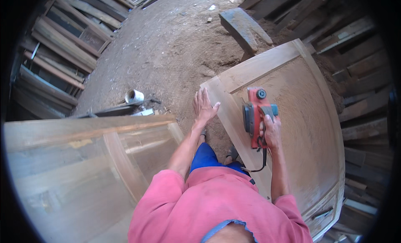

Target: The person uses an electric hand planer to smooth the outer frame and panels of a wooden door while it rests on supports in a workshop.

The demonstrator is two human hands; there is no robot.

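Through the head view I see the right hand point(271, 132) with its grip wrapped around the handle of a red electric planer point(256, 111), which sits over the left frame piece and inner surface of a large wooden panel point(309, 105). A dark cord point(264, 159) hangs from the planer. The left hand point(204, 106) has its fingers spread, near the panel's far left corner, thumb at the edge; I cannot tell how firmly it presses. Sawdust covers much of the panel's recessed middle. Beyond the left hand, a white container point(134, 96) lies tilted; I cannot make out its contents. A second wooden panel point(77, 167) stands off to the left. Past both panels I have the dirt floor point(154, 55), bordered by stacked boards point(69, 40) and a heavy timber point(242, 30).
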